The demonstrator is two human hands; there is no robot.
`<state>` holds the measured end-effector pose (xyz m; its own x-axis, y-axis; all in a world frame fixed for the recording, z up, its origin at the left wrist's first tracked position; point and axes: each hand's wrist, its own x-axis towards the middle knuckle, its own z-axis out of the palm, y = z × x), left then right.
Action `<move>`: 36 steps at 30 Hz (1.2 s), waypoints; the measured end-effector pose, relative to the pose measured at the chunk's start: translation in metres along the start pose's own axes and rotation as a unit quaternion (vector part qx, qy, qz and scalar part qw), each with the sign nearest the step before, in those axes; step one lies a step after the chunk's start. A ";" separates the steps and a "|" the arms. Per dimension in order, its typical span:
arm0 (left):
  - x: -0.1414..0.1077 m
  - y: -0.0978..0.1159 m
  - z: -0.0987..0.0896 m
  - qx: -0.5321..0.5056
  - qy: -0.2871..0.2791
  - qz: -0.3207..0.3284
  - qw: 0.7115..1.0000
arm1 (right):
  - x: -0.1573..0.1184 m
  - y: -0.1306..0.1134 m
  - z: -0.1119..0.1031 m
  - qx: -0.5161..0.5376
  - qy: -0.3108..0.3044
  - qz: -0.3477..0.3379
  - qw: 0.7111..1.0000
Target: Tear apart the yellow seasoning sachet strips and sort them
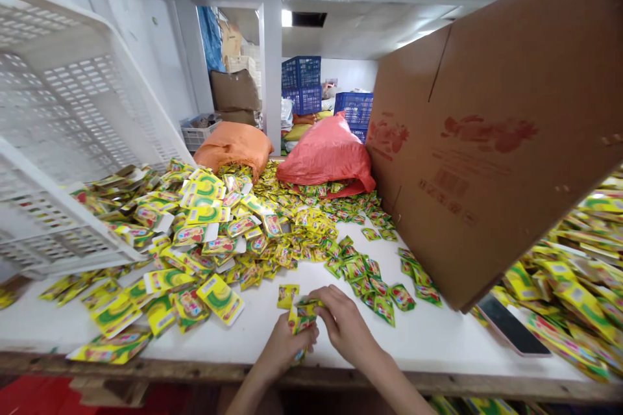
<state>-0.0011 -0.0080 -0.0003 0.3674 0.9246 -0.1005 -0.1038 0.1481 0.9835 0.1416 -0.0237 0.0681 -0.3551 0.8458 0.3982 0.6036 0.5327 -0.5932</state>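
Near the table's front edge, my left hand (288, 343) is closed round several small yellow-green packets (302, 316). My right hand (343, 324) touches the top of the same packets, its thumb and fingers pinched together on them. A loose yellow packet (287, 295) lies on the white table (253, 330) just beyond my hands. Left of them is a heap of flat yellow-green boxes (204, 213), the nearest one (220, 299) lying alone at its edge. Green packets (382, 288) are scattered to the right.
A white crate (73, 110) tilts over the heap at left. Orange (236, 142) and red (328, 152) sacks spill packets at the back. A large carton (467, 142) leans at right, beside a phone (513, 325) and more yellow boxes (579, 291).
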 end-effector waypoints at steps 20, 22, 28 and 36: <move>0.003 0.008 -0.006 0.025 -0.053 0.080 0.995 | 0.016 -0.009 0.015 -0.105 -0.062 -0.018 0.992; 0.005 0.007 -0.008 0.025 -0.054 0.090 0.994 | 0.011 -0.006 0.017 -0.080 -0.061 -0.010 0.995; 0.010 -0.004 -0.016 -0.012 -0.019 0.100 0.995 | -0.006 0.013 0.028 -0.028 0.003 0.067 0.997; 0.005 0.000 -0.016 0.021 0.007 0.076 0.997 | 0.003 0.007 0.030 -0.062 -0.004 0.073 0.995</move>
<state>-0.0140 0.0017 -0.0031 0.3366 0.9404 0.0487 -0.1180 -0.0092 0.9930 0.1232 -0.0166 0.0447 -0.2623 0.9146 0.3078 0.7328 0.3963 -0.5531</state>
